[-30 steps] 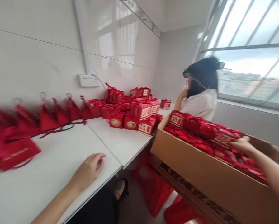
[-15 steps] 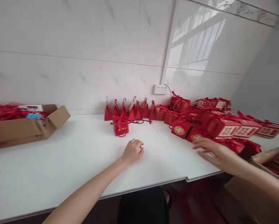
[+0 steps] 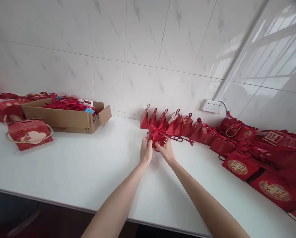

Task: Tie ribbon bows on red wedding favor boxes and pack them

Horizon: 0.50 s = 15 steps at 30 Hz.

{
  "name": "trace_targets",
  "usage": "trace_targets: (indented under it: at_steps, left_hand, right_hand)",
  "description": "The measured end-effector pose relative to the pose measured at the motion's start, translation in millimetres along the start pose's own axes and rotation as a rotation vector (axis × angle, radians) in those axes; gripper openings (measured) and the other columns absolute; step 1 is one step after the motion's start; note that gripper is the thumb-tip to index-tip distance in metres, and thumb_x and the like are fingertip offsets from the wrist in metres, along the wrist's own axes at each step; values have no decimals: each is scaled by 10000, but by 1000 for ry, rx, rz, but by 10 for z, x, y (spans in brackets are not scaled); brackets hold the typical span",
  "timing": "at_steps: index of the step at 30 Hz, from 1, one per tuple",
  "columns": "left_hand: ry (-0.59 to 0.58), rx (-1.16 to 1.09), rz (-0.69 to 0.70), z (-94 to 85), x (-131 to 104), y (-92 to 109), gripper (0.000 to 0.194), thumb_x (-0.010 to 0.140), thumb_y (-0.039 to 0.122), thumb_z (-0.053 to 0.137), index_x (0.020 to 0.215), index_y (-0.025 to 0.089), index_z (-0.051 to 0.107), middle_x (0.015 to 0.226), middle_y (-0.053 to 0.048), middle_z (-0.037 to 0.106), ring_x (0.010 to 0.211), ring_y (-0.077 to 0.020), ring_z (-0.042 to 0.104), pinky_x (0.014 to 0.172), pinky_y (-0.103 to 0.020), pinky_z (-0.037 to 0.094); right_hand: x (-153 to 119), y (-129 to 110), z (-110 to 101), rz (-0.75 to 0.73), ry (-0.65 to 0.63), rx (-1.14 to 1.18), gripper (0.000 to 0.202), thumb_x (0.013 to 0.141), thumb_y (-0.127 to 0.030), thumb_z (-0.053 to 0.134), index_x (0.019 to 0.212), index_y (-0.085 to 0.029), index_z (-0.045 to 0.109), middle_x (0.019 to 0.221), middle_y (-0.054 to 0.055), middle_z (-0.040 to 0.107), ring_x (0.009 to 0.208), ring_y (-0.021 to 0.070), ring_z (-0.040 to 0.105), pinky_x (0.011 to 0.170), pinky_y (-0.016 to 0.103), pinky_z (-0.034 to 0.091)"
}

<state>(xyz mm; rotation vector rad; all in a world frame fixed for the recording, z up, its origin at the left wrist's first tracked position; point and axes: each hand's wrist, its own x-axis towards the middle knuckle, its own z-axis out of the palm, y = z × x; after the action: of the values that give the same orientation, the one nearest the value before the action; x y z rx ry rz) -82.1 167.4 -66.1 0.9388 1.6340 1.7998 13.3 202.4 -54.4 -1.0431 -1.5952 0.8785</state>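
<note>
A small red gift box [image 3: 157, 135] with a ribbon bow on top is held between both hands on the white table [image 3: 108, 165]. My left hand [image 3: 146, 150] grips its left side, thumb at the front. On the opposite side, my right hand [image 3: 166, 148] has its thumb on the front face and its fingers around the right edge. Just behind stands a row of red pyramid-shaped boxes [image 3: 187, 125] with loops on top. A loose dark red ribbon [image 3: 181, 138] lies right of the held box. The box's lower front is partly covered by my thumbs.
At the left, an open cardboard box [image 3: 68, 120] is filled with red ribbons. A red box with rope handles [image 3: 30, 134] sits in front of it. Many red gift boxes [image 3: 239, 167] are heaped at the right. A power strip [image 3: 212, 106] is on the tiled wall.
Both hands have come together onto the small red gift box, the right one moving in from the heap at the right. The view has turned left, showing more of the table's left side.
</note>
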Motion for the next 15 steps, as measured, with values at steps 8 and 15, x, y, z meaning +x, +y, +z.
trace_targets:
  at_steps: [8, 15]
  left_hand:
    - [-45, -22, -36, -50, -44, 94, 421, 890, 497, 340, 1144, 211, 515, 1084, -92, 603, 1038, -226, 566, 871, -331, 438]
    - [-202, -136, 18, -215, -15, 406, 345, 831, 521, 412, 860, 197, 528, 579, 59, 371, 449, -90, 358, 452, -220, 304]
  right_hand:
    - [-334, -29, -438, 128, -40, 78, 357, 767, -504, 473, 966, -210, 505, 1061, 94, 617, 920, 240, 610, 769, 374, 487]
    - [-115, -167, -1018, 216, 45, 102, 561, 773, -703, 340, 533, -211, 464, 520, 18, 480, 448, 142, 448, 495, 303, 401]
